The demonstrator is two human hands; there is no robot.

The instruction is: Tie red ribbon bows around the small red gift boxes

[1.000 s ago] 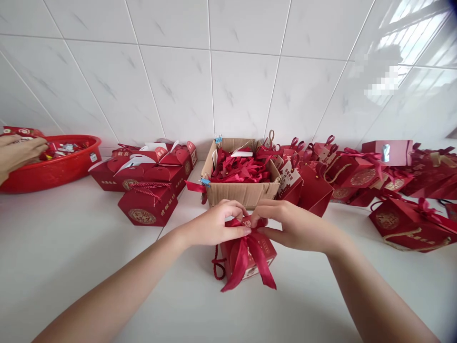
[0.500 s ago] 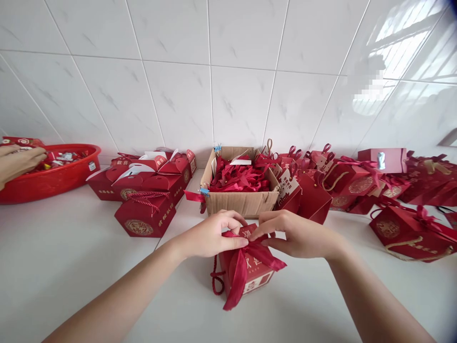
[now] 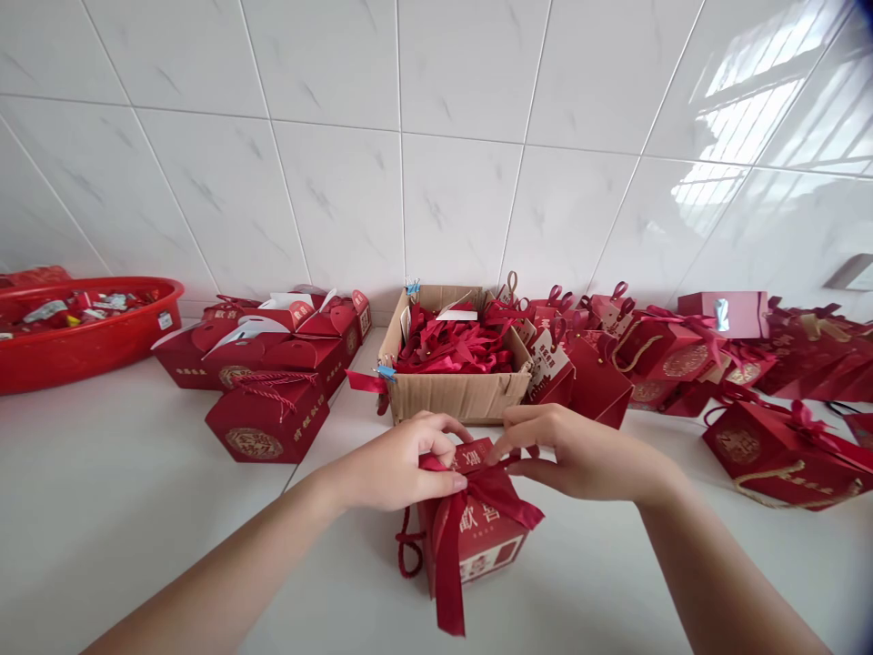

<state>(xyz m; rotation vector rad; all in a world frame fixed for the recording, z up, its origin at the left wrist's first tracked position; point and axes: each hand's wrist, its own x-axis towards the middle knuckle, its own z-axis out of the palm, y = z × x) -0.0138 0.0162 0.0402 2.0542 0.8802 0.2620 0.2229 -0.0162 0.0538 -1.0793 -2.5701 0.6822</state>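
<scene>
A red gift box (image 3: 481,537) with pale lettering stands on the white surface in front of me, a twisted red cord hanging at its left side. Dark red ribbon (image 3: 448,564) is looped in a bow on its top, one tail hanging down the front and the other pointing right. My left hand (image 3: 409,459) pinches the bow's left loop, thumb near the knot. On the other side, my right hand (image 3: 559,450) has its fingers closed on the right loop.
Behind the gift box is a cardboard box (image 3: 456,398) of red ribbons. Red boxes (image 3: 269,423) are grouped at the left, beside a red basin (image 3: 88,341) of wrapped items. More red boxes (image 3: 784,446) line the right side along the tiled wall.
The ribbon's front tail hangs straighter and lower. The other person's hand over the basin has left the view. The view has shifted slightly, and both my hands remain at the bow.
</scene>
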